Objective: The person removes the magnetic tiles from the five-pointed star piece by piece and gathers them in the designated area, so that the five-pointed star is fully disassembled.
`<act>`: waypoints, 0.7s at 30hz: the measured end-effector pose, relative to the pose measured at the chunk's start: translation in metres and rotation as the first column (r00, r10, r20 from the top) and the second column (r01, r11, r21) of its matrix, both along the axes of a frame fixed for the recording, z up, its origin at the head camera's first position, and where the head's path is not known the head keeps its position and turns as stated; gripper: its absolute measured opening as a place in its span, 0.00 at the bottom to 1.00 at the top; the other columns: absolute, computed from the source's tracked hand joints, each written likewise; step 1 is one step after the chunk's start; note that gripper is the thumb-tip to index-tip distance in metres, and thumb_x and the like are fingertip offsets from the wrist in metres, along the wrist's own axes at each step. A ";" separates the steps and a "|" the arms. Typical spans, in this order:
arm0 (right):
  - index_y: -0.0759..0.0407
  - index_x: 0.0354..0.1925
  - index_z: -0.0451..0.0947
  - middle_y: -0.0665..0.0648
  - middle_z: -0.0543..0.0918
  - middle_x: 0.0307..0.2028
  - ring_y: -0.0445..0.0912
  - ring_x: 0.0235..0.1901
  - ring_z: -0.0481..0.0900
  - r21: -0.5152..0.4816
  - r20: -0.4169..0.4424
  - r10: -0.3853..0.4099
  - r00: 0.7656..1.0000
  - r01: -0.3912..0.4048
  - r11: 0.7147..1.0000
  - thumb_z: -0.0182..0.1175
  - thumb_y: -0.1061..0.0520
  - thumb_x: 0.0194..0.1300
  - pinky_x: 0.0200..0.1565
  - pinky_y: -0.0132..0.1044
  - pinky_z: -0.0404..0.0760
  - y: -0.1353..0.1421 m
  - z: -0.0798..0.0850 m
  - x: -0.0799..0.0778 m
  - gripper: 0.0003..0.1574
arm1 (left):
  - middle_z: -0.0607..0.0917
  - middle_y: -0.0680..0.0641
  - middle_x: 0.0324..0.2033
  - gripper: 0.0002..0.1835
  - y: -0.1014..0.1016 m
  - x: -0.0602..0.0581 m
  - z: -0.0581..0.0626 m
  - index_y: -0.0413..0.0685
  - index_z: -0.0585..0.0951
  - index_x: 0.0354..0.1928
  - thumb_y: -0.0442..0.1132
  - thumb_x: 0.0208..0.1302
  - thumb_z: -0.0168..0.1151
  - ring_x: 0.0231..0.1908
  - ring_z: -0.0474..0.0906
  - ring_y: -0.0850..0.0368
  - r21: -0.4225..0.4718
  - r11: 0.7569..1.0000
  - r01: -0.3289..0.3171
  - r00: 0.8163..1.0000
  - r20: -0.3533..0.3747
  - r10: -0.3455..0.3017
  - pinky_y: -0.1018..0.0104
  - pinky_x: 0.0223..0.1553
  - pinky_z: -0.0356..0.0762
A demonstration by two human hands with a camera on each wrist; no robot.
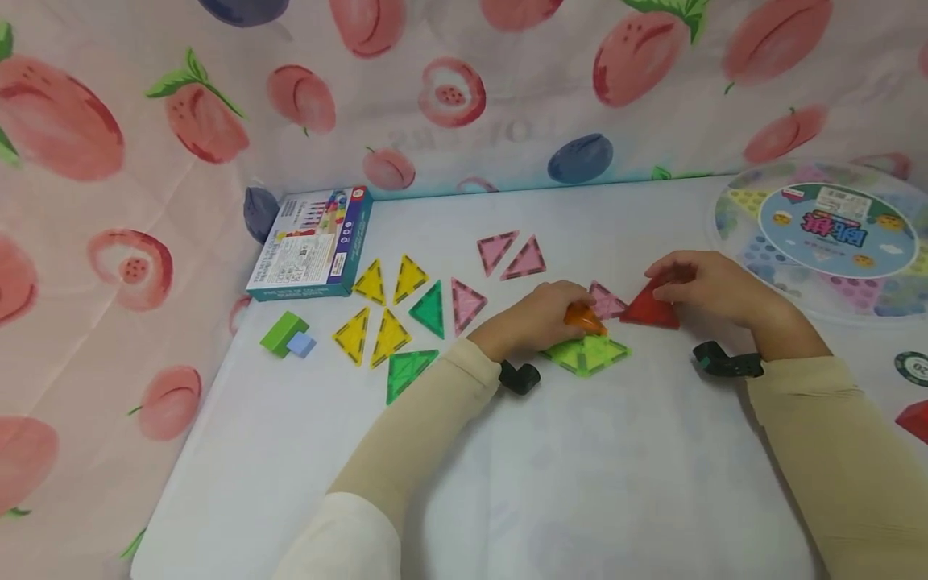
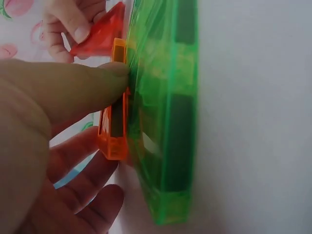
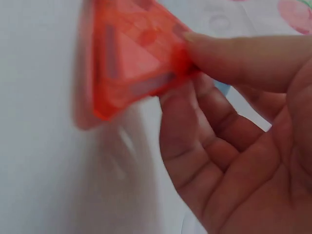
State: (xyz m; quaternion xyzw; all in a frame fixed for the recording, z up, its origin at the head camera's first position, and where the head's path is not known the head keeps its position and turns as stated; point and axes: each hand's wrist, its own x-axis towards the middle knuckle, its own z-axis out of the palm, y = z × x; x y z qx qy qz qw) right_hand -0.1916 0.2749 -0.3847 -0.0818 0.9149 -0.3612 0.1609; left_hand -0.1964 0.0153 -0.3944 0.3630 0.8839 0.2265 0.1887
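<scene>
My left hand (image 1: 532,318) pinches an orange triangular magnetic tile (image 1: 586,320) between thumb and fingers. That tile lies right against the see-through light-green tiles (image 1: 589,356) on the table; in the left wrist view the green tiles (image 2: 180,141) fill the middle. My right hand (image 1: 714,286) pinches a red triangular magnetic tile (image 1: 650,310) at one corner, and in the right wrist view the red tile (image 3: 136,58) is tilted and slightly blurred. A pink triangular tile (image 1: 606,301) lies between the two hands, partly hidden.
Pink (image 1: 497,251), yellow (image 1: 391,338) and green triangles (image 1: 428,310) lie left and behind. A box (image 1: 312,242) stands at the back left, near green and blue blocks (image 1: 284,334). A round, clear package (image 1: 837,229) lies back right; a red piece (image 1: 915,420) sits at the right edge.
</scene>
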 end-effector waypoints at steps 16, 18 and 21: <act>0.60 0.61 0.61 0.67 0.69 0.53 0.56 0.48 0.69 -0.084 -0.009 -0.170 0.985 0.169 0.982 0.53 0.47 0.63 0.42 0.40 0.74 0.004 -0.005 -0.056 0.32 | 0.70 0.55 0.51 0.25 -0.005 0.002 0.001 0.51 0.69 0.57 0.47 0.58 0.60 0.46 0.64 0.64 0.017 0.998 -0.062 0.995 0.081 0.060 0.76 0.47 0.63; 0.60 0.62 0.59 0.65 0.68 0.55 0.56 0.51 0.67 -0.081 -0.037 -0.198 0.979 0.195 0.977 0.52 0.47 0.64 0.46 0.45 0.72 0.003 -0.008 -0.058 0.33 | 0.69 0.55 0.51 0.26 -0.005 0.003 0.002 0.51 0.68 0.58 0.47 0.58 0.60 0.46 0.64 0.63 0.019 0.997 -0.069 0.993 0.095 0.067 0.76 0.47 0.63; 0.59 0.63 0.58 0.64 0.65 0.58 0.57 0.56 0.63 -0.070 -0.072 -0.232 0.970 0.227 0.971 0.50 0.46 0.64 0.51 0.52 0.66 0.002 -0.006 -0.054 0.33 | 0.69 0.56 0.52 0.26 -0.005 0.005 0.001 0.52 0.68 0.58 0.46 0.57 0.60 0.46 0.64 0.63 0.025 0.996 -0.083 0.991 0.106 0.080 0.76 0.48 0.63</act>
